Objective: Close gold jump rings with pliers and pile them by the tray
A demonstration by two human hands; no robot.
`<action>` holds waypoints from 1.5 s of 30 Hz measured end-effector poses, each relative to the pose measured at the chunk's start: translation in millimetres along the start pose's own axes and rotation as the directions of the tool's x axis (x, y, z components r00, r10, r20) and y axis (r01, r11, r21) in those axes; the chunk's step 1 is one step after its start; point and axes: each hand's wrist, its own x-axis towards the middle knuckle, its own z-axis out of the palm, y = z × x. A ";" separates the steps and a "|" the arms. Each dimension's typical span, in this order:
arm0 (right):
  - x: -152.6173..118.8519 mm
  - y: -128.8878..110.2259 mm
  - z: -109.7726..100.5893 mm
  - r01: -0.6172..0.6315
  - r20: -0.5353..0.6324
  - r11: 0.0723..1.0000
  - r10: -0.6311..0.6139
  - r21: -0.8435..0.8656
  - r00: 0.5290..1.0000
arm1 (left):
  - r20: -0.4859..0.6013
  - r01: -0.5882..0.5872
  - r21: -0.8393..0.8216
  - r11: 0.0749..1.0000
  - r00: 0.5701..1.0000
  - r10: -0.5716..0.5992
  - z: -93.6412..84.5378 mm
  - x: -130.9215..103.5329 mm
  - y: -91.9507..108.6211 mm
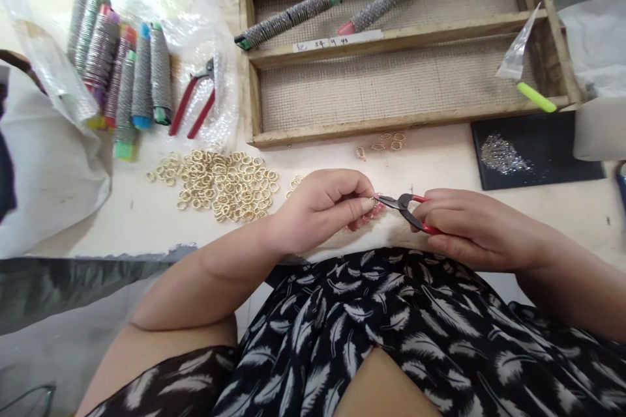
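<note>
My left hand (332, 205) is closed in a pinch on a small gold ring at the table's front edge. Pink beaded pieces (375, 210) show just below the fingertips, partly hidden by the hand. With my right hand (474, 225) I grip red-handled pliers (405, 203), whose dark jaws point left and meet the left fingertips. Whether the jaws are closed on the ring is too small to tell. Left of my hands lies a heap of gold rings (225, 186). A few gold rings with pink parts (391, 142) lie beyond the hands.
A wooden tray (396, 127) with mesh compartments spans the back, two wrapped rods (391, 0) inside. Second red-handled pliers (194, 98) rest on bubble wrap beside several wire-wrapped rods (143, 78). At right, a black board (552, 156) carries small shiny bits. A yellow-green stick (536, 97) lies on the tray.
</note>
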 end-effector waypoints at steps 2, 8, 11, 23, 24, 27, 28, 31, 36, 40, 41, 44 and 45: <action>-0.1 0.2 -0.5 -0.003 0.008 0.999 0.003 0.032 1.000 | 0.002 0.001 0.007 1.000 1.000 -0.001 0.1 0.0 0.3; -3.1 2.6 0.8 0.004 0.007 0.997 -0.004 0.074 1.000 | 0.010 0.028 -0.019 0.999 1.000 -0.027 -0.3 -1.4 -0.2; -4.0 3.2 1.6 0.000 0.012 0.995 -0.001 0.095 1.000 | 0.029 0.034 -0.039 0.999 0.999 -0.032 -0.8 -0.9 -0.4; -1.7 -1.6 0.2 -0.018 -0.047 1.000 0.018 0.001 0.999 | -0.049 -0.006 -0.120 0.993 0.999 0.000 -1.2 0.7 -6.7; -1.6 -1.5 0.2 -0.020 -0.044 1.000 0.020 0.008 0.999 | -0.048 -0.010 -0.111 0.994 0.999 0.004 -1.5 0.7 -6.3; -0.8 -0.9 0.7 -0.023 -0.037 0.999 0.024 0.034 0.999 | -0.028 -0.011 -0.072 0.997 1.000 0.009 -2.2 0.8 -4.5; -0.5 -0.6 1.1 -0.021 -0.036 0.999 0.022 0.047 0.999 | -0.025 -0.013 -0.057 0.998 1.000 0.011 -2.2 0.9 -4.1; 0.3 0.4 2.3 -0.013 -0.032 0.996 0.016 0.087 0.999 | -0.037 -0.028 -0.003 1.000 0.999 0.028 -1.6 0.8 -4.0; 0.9 0.2 3.1 -0.026 -0.012 0.997 0.027 0.069 1.000 | -0.069 -0.096 0.111 0.989 0.992 0.104 -1.8 0.1 -6.0; 0.9 -0.8 3.6 -0.046 0.010 0.999 0.046 0.013 0.999 | -0.080 -0.119 0.163 0.979 0.988 0.133 -2.9 -0.1 -8.0; 0.9 -0.8 3.9 -0.046 0.012 0.999 0.046 0.001 0.999 | -0.077 -0.121 0.162 0.979 0.988 0.135 -2.8 0.0 -8.2; 0.7 -0.5 4.3 -0.034 0.015 0.999 0.034 -0.017 0.999 | -0.061 -0.124 0.147 0.981 0.989 0.135 -2.1 0.4 -8.4; 0.7 -0.4 4.3 -0.026 0.014 0.999 0.027 -0.018 1.000 | -0.060 -0.123 0.150 0.981 0.989 0.134 -1.9 0.6 -8.4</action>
